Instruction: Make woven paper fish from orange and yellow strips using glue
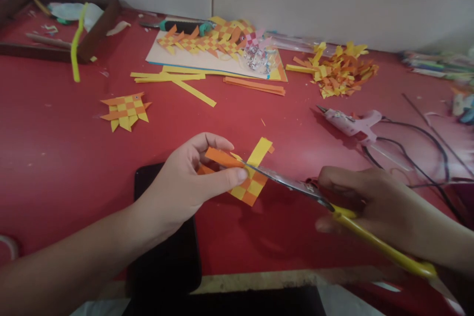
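Black flat phone (166, 256) under my left wrist. Left hand (185, 182) pinches the woven orange-and-yellow paper square (252, 186) just above the red table (55, 158) — right hand (370, 202) grips yellow-handled steel scissors (296, 186), blades at its orange strip. Keep thumb clear, cut flush to the weave.

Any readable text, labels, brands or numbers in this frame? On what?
None can be read.
pink glue gun: any marking is too blurred.
packets at the right edge: print, if any, too small.
scissors in the right hand and woven paper piece in the left hand: no lettering shows.
black phone: screen dark.
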The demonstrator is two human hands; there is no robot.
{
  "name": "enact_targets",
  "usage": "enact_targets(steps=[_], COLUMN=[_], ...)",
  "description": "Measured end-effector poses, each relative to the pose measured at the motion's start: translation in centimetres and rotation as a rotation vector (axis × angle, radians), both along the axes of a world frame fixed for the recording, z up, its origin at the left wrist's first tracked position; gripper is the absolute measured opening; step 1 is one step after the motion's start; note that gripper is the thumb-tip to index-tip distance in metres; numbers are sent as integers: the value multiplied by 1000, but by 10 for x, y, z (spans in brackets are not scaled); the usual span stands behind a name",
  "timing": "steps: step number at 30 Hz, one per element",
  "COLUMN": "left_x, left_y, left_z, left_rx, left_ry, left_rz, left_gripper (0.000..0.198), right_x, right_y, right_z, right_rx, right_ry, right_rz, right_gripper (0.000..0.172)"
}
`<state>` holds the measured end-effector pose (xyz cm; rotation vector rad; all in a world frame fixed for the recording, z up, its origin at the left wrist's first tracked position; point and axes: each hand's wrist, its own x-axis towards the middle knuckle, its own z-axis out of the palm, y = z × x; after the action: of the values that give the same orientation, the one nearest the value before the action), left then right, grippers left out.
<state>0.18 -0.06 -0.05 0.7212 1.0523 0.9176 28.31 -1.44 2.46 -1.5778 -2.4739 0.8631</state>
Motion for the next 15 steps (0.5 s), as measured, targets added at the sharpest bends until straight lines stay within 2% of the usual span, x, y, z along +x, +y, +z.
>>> enact_targets(steps=[7, 12, 15], left_x=[1, 0, -2], left_y=[0, -1, -2], left_z=[1, -2, -4], left_rx=[2, 19, 45], left_ry=[26, 52, 130], left_rz=[-7, -20, -32], left_gripper=[30, 28, 29], right_x=[6, 7, 13], right_y=[-3, -3, -2], right_z=[-5, -4, -6], right_rx=[-45, -197, -172], right_ry=[-23, -11, -1], right_rz=[-57, -156, -240], right_gripper=[55, 52, 53])
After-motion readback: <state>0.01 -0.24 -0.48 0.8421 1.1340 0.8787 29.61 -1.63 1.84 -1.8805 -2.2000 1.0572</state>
